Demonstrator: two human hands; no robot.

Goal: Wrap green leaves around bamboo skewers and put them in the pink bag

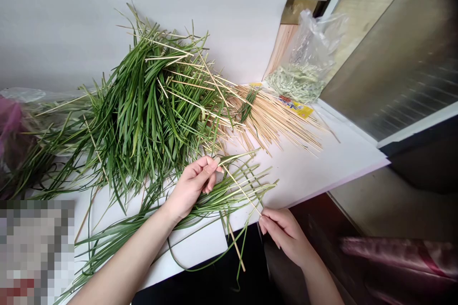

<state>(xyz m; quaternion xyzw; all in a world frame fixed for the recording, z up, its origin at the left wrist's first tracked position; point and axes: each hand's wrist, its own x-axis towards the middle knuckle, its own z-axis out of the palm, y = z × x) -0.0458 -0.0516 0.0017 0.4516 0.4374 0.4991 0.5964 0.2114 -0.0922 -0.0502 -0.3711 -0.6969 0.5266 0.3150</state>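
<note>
With our left forearm (136, 257) slanting across the green leaves (211, 202), our left hand (193, 182) pinches the upper end of a thin stick (240, 187); our right hand (286, 234) pinches its lower end at the table's (332, 152) front edge.

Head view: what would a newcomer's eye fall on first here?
Most likely the big heap of long green leaves, left of centre on the white table, with pale sticks poking out of it. Just right of it, a dense spread of thin sticks fans toward the right. In the foreground, the left hand and right hand hold a single stick slanting between them.
</note>
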